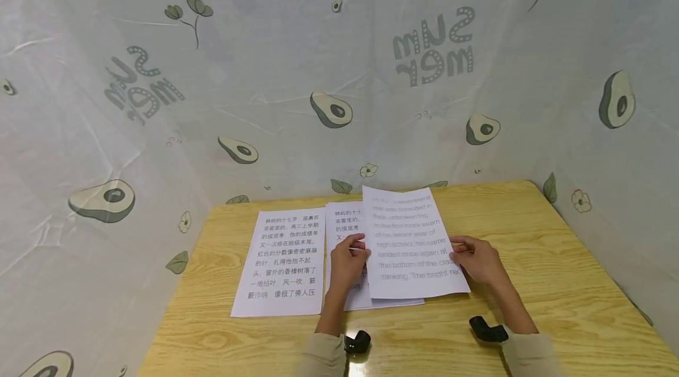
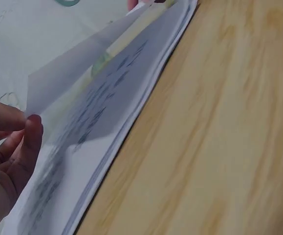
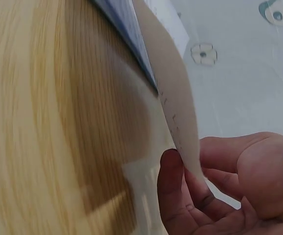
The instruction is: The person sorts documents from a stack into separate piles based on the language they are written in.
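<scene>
A sheet of paper [image 1: 405, 241] printed with English text is held up above the table, slightly curved. My left hand [image 1: 349, 262] pinches its left edge between thumb and fingers, and my right hand [image 1: 477, 259] pinches the right edge. Below it lies a stack of paper [image 1: 345, 215] with Chinese text, partly hidden by the raised sheet. In the left wrist view a gap shows between the lifted sheet [image 2: 68, 73] and the stack [image 2: 97, 132]. The right wrist view has the sheet's edge [image 3: 175, 98] bending between thumb and fingers.
Left of the stack, another sheet with Chinese text [image 1: 283, 262] lies flat on the wooden table [image 1: 562, 259]. A patterned cloth [image 1: 286, 147] hangs behind and at both sides. Black devices [image 1: 488, 330] sit at both wrists.
</scene>
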The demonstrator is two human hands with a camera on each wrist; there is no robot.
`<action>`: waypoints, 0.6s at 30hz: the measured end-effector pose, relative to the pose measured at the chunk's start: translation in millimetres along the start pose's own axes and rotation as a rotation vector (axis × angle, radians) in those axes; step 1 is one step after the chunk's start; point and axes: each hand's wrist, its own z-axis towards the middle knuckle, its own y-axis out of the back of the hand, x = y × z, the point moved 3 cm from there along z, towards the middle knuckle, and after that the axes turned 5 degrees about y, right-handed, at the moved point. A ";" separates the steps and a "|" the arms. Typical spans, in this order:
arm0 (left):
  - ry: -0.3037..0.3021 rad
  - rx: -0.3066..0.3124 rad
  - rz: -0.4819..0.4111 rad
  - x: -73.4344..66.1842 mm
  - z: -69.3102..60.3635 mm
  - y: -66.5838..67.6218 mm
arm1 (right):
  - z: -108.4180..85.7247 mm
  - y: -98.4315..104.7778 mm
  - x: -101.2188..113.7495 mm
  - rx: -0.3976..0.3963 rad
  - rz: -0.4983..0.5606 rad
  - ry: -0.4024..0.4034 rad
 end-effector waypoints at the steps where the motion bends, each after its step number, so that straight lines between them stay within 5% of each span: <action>1: 0.000 0.001 -0.007 -0.7 -0.4 -4.5 | -0.5 2.9 -3.5 0.000 -0.004 -0.005; 18: -0.009 0.040 -0.058 -19.2 -11.5 -66.2 | -6.1 50.7 -44.8 0.004 -0.104 0.013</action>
